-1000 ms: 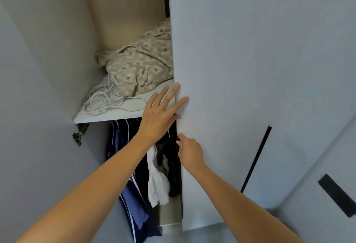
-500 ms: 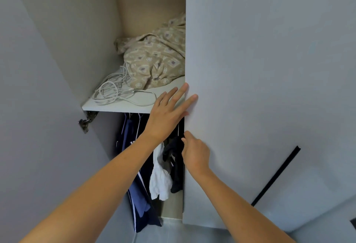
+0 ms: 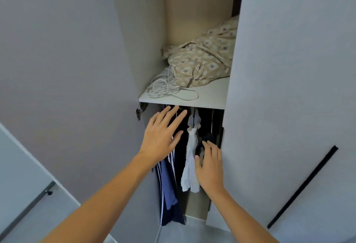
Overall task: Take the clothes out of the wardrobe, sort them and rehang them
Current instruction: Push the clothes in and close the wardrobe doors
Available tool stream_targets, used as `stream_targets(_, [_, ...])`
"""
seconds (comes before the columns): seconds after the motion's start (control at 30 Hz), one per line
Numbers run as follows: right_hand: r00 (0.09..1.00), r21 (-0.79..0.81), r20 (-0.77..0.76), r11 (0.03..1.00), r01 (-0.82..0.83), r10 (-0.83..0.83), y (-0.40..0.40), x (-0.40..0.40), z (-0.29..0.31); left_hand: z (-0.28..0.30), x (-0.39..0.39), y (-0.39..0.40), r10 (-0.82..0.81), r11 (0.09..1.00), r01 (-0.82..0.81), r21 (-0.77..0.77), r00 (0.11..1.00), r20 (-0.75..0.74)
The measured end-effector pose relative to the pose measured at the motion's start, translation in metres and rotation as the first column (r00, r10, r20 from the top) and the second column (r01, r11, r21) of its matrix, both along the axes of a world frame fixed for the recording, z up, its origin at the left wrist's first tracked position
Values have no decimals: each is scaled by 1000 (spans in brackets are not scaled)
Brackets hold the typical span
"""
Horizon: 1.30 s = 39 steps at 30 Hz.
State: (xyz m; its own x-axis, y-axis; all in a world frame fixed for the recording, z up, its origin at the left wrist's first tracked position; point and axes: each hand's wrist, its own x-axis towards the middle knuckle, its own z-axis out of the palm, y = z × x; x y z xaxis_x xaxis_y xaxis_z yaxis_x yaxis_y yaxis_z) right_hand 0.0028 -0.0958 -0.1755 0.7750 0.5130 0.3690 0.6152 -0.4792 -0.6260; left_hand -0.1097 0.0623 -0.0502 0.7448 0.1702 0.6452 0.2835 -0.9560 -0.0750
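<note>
The wardrobe stands partly open between its left door [image 3: 77,69] and right door [image 3: 289,88]. Under the white shelf [image 3: 212,98] hang dark navy garments with white stripes [image 3: 169,194], a white garment [image 3: 189,165] and black clothes [image 3: 210,127]. My left hand [image 3: 161,135] is spread open in front of the navy garments, just below the shelf edge, holding nothing. Lower and to the right, my right hand [image 3: 210,165] is open with its fingers near the white garment and the right door's edge.
On the shelf lie a crumpled beige patterned cloth [image 3: 202,60] and a tangle of white cable [image 3: 163,86]. A metal hinge [image 3: 139,111] sticks out at the left door. The right door carries a long black handle [image 3: 302,187]. Pale floor shows below.
Both hands have come off the right door's edge and moved left into the opening, toward the hanging clothes. The view has shifted, so the wardrobe gap appears wider.
</note>
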Motion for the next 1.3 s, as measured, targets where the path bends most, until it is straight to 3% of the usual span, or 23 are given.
stream_targets(0.2, [967, 111, -15, 962, -251, 254, 40, -128, 23, 20, -125, 6, 51, 996, -54, 70, 998, 45])
stream_targets(0.47, [820, 140, -94, 823, -551, 565, 65, -268, 52, 72, -226, -10, 0, 975, -38, 218, 984, 176])
stream_targets(0.63, [870, 54, -53, 871, -487, 490, 103, -315, 64, 105, -270, 5, 61, 969, -152, 195, 911, 407])
stream_targets(0.73, [913, 32, -54, 915, -402, 403, 127, -324, 79, 115, -284, 31, 189, 971, -230, 66, 906, 379])
stream_targets(0.83, [943, 12, -36, 944, -330, 330, 142, -320, 90, 107, -288, 52, 237, 971, -232, -49, 937, 257])
stream_targets(1.07, [963, 13, 61, 964, -265, 264, 134, -312, 82, 95, -281, 49, 173, 985, -167, -46, 955, 239])
stream_targets(1.3, [968, 134, 10, 959, -251, 252, 69, -267, 69, 93, -233, 11, -29, 997, 10, 76, 968, 250])
